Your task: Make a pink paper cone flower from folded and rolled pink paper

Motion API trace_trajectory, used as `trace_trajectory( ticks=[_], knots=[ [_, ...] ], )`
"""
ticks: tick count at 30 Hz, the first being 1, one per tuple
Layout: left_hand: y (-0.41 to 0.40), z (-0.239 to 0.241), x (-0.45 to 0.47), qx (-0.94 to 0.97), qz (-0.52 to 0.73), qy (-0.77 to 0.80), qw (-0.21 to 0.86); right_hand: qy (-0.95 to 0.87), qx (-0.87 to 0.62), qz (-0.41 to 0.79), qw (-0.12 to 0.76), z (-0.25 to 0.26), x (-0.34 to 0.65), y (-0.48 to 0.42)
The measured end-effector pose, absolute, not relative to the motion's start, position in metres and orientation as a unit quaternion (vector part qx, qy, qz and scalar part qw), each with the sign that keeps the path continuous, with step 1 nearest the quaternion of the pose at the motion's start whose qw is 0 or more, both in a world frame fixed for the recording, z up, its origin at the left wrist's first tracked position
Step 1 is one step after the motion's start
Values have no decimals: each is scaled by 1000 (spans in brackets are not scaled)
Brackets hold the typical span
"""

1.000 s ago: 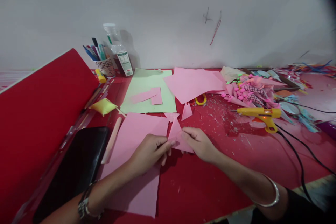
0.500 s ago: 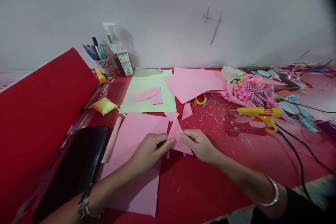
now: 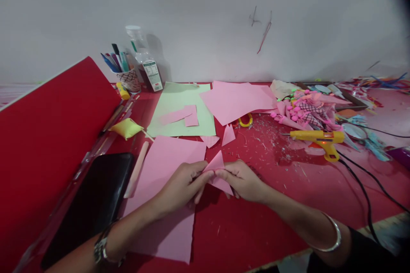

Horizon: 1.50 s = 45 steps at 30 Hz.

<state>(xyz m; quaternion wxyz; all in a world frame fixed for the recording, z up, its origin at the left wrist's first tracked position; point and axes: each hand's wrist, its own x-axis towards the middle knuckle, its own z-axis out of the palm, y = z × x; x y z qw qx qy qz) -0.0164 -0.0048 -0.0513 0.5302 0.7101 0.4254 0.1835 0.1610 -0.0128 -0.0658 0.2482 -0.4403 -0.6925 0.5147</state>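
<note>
Both my hands meet over the red table [image 3: 256, 230] and pinch one small pink paper piece [image 3: 216, 164]. My left hand [image 3: 182, 185] grips its left edge with thumb and fingers pressed together. From the right, my right hand [image 3: 241, 179] pinches the same piece, which stands partly folded with a point sticking up. A large pink sheet [image 3: 166, 187] lies flat beneath my left hand and forearm.
A black phone [image 3: 92, 204] and a red board [image 3: 45, 136] sit at left. Behind lie a green sheet [image 3: 179, 111], more pink paper [image 3: 237, 100], yellow scissors [image 3: 245, 121], a pen cup [image 3: 128, 79] and a bottle [image 3: 144, 64]. A yellow glue gun [image 3: 320, 138] with cords and craft clutter fills the right.
My fingers have drawn closer together on the small pink piece, and its upper point now sits lower and more folded than before.
</note>
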Motion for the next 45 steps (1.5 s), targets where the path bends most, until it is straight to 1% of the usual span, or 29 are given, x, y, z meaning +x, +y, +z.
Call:
trace_trajectory(
  ticks=[8, 13, 15, 19, 23, 25, 29, 32, 38, 42, 45],
  knots=[
    [-5, -50, -17, 690, 170, 400, 578, -640, -445, 550, 300, -65, 161, -12],
    [-5, -51, -18, 683, 164, 388, 598, -662, -422, 539, 306, -64, 163, -11],
    [-3, -50, -18, 691, 167, 383, 590, -670, -415, 536, 303, -63, 163, -11],
    [1, -49, -17, 702, 197, 406, 551, -687, -438, 489, 311, -65, 160, -10],
    [1, -52, -16, 677, 236, 456, 527, -712, -419, 428, 366, -66, 160, -11],
    [0, -54, -17, 666, 234, 467, 533, -734, -402, 413, 360, -63, 162, -11],
    [-1, -58, -19, 655, 219, 470, 550, -783, -368, 393, 311, -55, 162, -11],
    [0, -59, -20, 667, 222, 472, 532, -785, -359, 381, 331, -52, 162, -9],
    [-1, -52, -18, 697, 184, 435, 540, -754, -354, 393, 389, -57, 163, -6],
    [-4, -50, -16, 698, 178, 423, 550, -723, -374, 432, 389, -59, 162, -6],
    [-5, -50, -17, 719, 182, 399, 538, -697, -409, 448, 382, -62, 160, -6]
  ],
)
